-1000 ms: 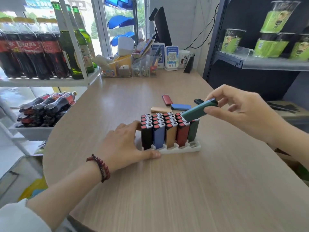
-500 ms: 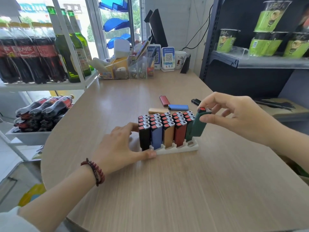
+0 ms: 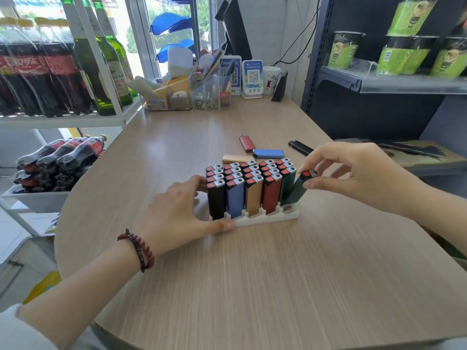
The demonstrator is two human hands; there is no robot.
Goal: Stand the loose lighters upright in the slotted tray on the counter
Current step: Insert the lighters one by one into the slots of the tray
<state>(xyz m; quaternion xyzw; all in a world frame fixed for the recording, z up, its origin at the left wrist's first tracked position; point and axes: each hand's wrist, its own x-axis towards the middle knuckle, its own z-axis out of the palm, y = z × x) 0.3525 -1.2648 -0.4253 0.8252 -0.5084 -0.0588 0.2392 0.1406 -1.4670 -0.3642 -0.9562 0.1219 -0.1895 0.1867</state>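
I am pinching the cap of the dark green lighter (image 3: 299,190) between thumb and forefinger of my right hand (image 3: 353,178), right of frame centre, with the other fingers fanned loose. The lighter is leaning rightward with its foot at the end slot of the white slotted tray (image 3: 267,219). I judge it needs tipping upright to seat.

My left hand (image 3: 177,210) is bracing the tray's left end. The thumb is lying flat along the front edge and the fingers are spread against the black lighter (image 3: 216,200), likely so the tray is not sliding on the counter (image 3: 252,286). Four loose lighters (image 3: 268,153) are lying flat above the tray.
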